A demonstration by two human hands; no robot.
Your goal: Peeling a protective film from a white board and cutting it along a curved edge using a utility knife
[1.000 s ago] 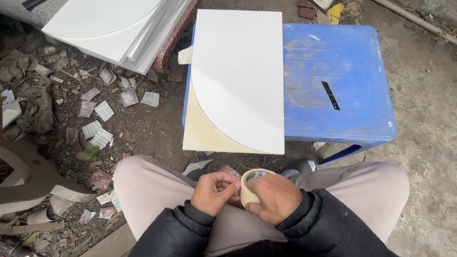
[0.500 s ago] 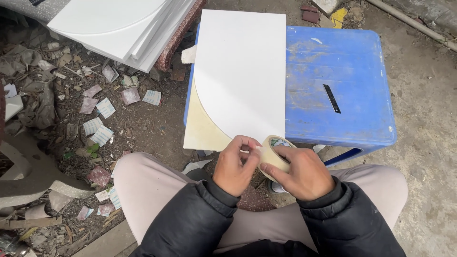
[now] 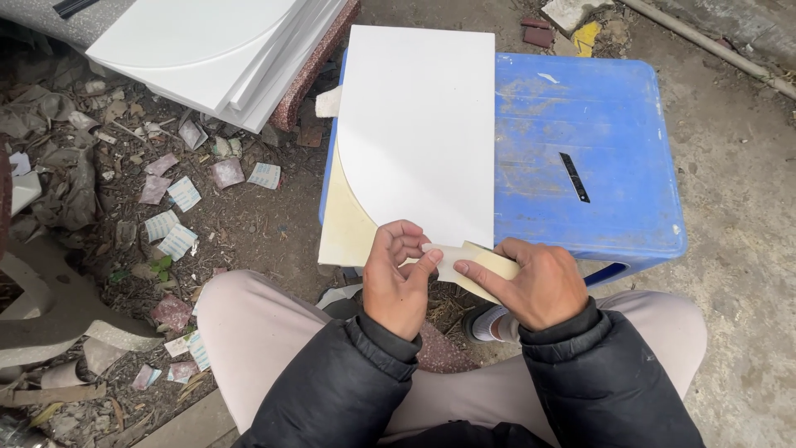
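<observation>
A white board (image 3: 423, 133) with a curved-cut corner lies on a cream board (image 3: 344, 228), both resting on a blue plastic stool (image 3: 597, 141). My right hand (image 3: 535, 286) holds a roll of beige tape (image 3: 491, 264) at the boards' near edge. My left hand (image 3: 398, 278) pinches the tape's pulled-out end (image 3: 444, 253) against the lower edge of the white board. Both hands sit side by side above my knees, in black sleeves.
A black blade-like strip (image 3: 574, 177) lies on the stool's right part. A stack of white boards (image 3: 215, 46) sits at the upper left. Paper scraps and rubble (image 3: 174, 216) litter the ground on the left. Bare concrete lies to the right.
Both hands rose from my lap to the near edge of the boards with the tape roll. A short length of tape is now pulled out to the white board.
</observation>
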